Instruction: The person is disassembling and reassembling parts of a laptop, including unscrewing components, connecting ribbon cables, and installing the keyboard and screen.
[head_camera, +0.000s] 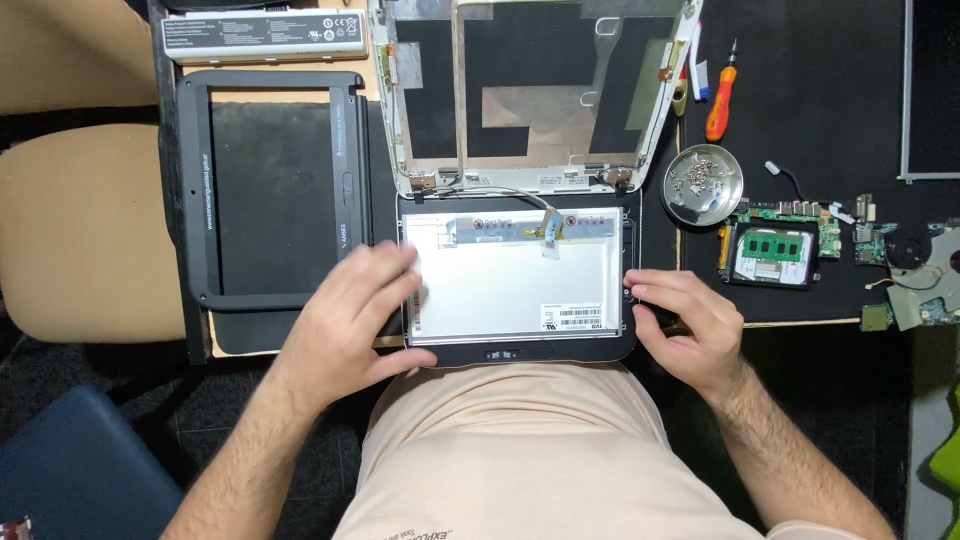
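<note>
Left hand (350, 320): fingers spread loosely, lying on the left edge of the screen panel (510, 285), not clamped around it.
Right hand (690, 325): fingers curled at the panel's right edge, touching the dark laptop base (530, 352) beneath; whether it grips anything I cannot tell.
Screen panel: lies face down on the laptop base at the near edge of the counter (830, 110), a thin cable (510, 192) running from its top to the lid.
Open lid shell (530, 90): just behind the panel, hinged, emptied.
Black bezel frame (270, 190): left of the panel.
Battery (265, 35): far left corner.
Screw dish (702, 183): right of the hinge.
Orange screwdriver (722, 95): beyond the dish.
Circuit board (775, 245): right of the dish.
</note>
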